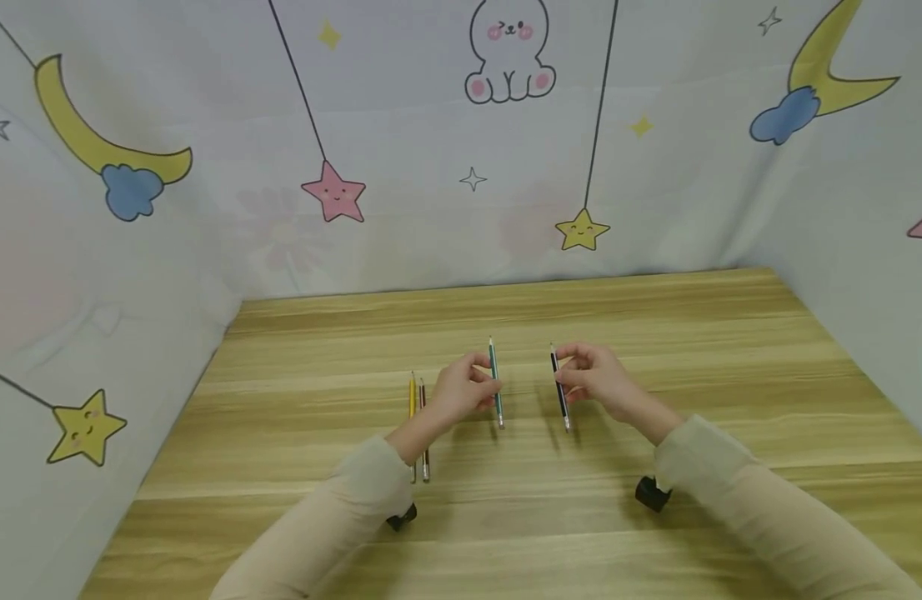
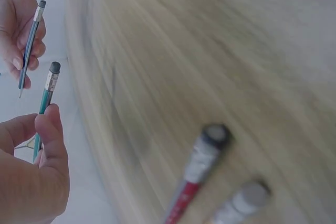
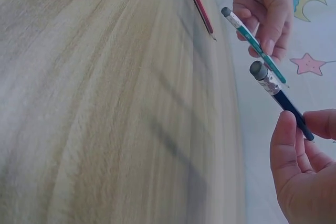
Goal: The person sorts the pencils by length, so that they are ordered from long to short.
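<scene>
My left hand (image 1: 461,390) pinches a green pencil (image 1: 495,383) between thumb and fingers, its eraser end toward me. A short gap to the right, my right hand (image 1: 599,382) pinches a dark blue pencil (image 1: 561,390), also with the eraser toward me. Both pencils are held above the table, their shadows showing in the right wrist view. Partly under the left wrist lie a yellow pencil (image 1: 412,396) and a dark red pencil (image 1: 426,465), side by side on the wood. In the left wrist view the red pencil (image 2: 185,198) shows its eraser end close up.
The wood-grain table (image 1: 543,533) stretches around both hands. White cloth (image 1: 431,242) printed with moons and stars stands at its back and sides. A black band piece (image 1: 652,493) hangs under the right sleeve, another (image 1: 403,517) under the left.
</scene>
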Action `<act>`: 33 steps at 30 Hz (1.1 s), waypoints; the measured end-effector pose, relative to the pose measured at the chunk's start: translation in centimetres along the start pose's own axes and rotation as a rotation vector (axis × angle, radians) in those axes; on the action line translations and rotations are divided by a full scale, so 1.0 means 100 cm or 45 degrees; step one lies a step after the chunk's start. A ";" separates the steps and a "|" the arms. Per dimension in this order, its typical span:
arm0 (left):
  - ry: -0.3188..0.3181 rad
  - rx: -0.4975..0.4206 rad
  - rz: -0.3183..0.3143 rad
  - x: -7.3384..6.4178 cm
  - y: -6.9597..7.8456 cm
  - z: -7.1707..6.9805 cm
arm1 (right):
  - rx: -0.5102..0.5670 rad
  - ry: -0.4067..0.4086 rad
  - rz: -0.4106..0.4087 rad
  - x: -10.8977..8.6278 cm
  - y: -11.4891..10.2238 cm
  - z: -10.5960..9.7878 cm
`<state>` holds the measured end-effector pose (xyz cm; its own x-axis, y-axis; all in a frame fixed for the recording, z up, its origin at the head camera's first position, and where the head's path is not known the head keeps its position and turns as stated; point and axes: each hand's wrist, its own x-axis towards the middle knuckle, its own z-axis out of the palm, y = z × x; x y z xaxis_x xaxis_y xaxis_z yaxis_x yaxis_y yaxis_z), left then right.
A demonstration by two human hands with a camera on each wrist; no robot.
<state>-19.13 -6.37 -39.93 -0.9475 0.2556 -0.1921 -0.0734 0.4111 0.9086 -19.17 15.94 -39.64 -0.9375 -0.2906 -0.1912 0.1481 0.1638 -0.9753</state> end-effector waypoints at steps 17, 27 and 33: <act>0.059 0.112 -0.017 -0.011 -0.018 -0.020 | -0.026 -0.030 0.009 -0.001 0.004 0.001; 0.065 0.134 -0.055 -0.016 -0.025 -0.026 | -0.031 -0.042 -0.003 -0.001 0.008 0.000; 0.061 0.146 -0.058 -0.018 -0.029 -0.028 | -0.037 -0.046 -0.001 0.000 0.009 -0.001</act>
<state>-18.07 -10.48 -41.21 -0.9580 0.1931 -0.2120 -0.0836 0.5193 0.8505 -19.02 16.17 -40.53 -0.9256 -0.3246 -0.1945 0.1375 0.1903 -0.9720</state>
